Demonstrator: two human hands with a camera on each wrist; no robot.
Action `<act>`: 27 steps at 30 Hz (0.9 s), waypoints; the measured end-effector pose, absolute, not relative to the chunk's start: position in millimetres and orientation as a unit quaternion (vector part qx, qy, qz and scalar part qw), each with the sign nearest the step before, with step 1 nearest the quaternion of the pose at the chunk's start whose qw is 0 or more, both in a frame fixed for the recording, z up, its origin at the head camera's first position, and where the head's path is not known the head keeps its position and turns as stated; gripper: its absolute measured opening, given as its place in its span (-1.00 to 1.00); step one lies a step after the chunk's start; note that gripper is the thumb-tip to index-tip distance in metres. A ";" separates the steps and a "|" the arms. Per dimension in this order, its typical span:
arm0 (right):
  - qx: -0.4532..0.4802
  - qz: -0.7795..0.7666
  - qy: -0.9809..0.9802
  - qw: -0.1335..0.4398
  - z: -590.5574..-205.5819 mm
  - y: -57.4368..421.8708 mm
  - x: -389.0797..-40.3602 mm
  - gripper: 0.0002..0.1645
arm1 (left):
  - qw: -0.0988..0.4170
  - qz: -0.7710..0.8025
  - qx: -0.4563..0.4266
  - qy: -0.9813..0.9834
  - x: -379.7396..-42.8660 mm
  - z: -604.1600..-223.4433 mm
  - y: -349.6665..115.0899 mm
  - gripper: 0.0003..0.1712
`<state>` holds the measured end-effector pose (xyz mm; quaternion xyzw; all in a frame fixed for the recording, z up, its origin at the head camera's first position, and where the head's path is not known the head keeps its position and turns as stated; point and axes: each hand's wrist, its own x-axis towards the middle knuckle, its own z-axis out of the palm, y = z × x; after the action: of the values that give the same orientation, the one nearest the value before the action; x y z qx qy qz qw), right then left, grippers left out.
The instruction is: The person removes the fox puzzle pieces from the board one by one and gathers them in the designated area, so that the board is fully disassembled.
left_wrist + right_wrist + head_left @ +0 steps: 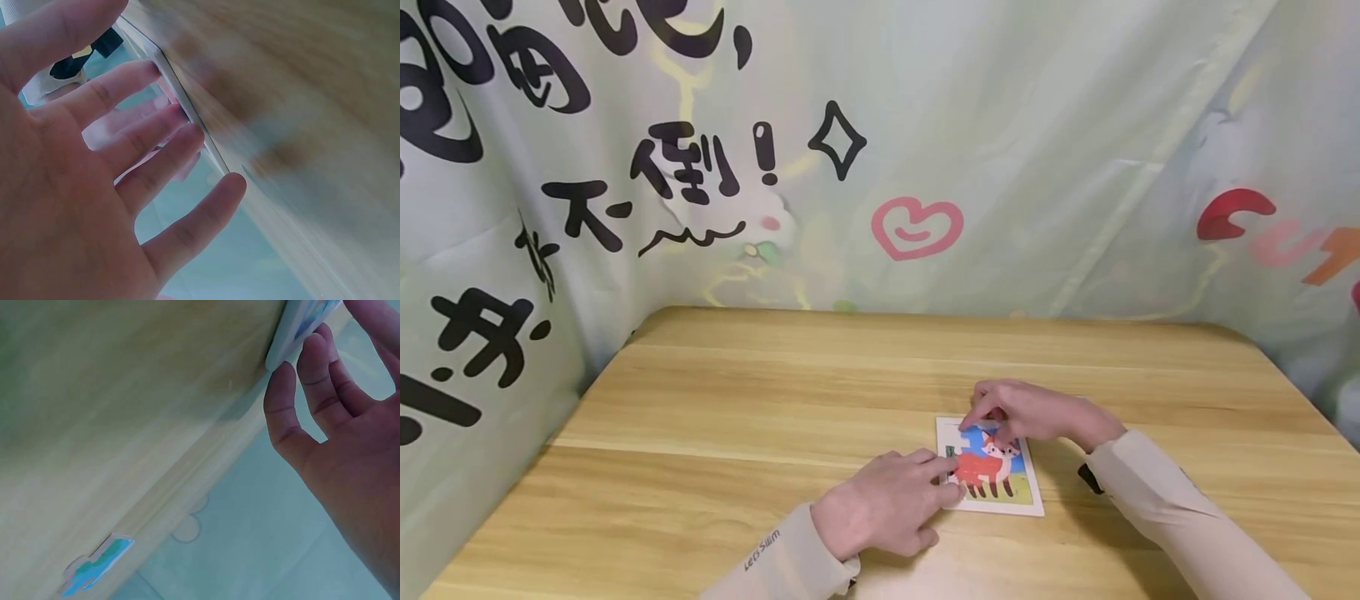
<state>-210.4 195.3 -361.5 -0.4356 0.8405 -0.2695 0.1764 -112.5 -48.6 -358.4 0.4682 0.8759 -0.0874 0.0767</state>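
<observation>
A white-bordered jigsaw puzzle (pixel 981 479) with a picture of a red fox lies flat on the table. Across its left edge rests my left hand (pixel 895 504), fingers extended and spread, fingertips on the picture's left side. My right hand (pixel 1033 411) reaches over the top edge from the right, its fingertips touching the upper part of the picture and its fingers gently bent. Part of the fox's head and the top right corner are hidden under that hand. A pale patch shows at the picture's upper left. In the right wrist view, fingertips stand right at the board's edge (pixel 281 347).
A loose blue-and-green puzzle piece (pixel 100 565) lies on the wooden table (pixel 737 400), seen in the right wrist view. Printed pale curtains (pixel 1037 167) hang behind the table and along its left side.
</observation>
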 end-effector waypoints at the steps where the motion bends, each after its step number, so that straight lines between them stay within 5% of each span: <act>1: -0.431 -0.271 0.842 0.179 -361.5 195.3 -211.0 -0.59 | 0.076 -0.088 0.468 0.876 -112.6 -358.0 -48.7 -0.44; 27: -0.404 -0.266 0.851 0.203 -359.1 190.0 -210.6 -0.55 | 0.068 -0.078 0.466 0.879 -113.2 -359.5 -47.6 -0.50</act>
<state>-210.6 190.0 -359.1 -0.4036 0.8515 -0.2659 0.2034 -113.2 -47.6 -359.5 0.4661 0.8787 -0.0780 0.0678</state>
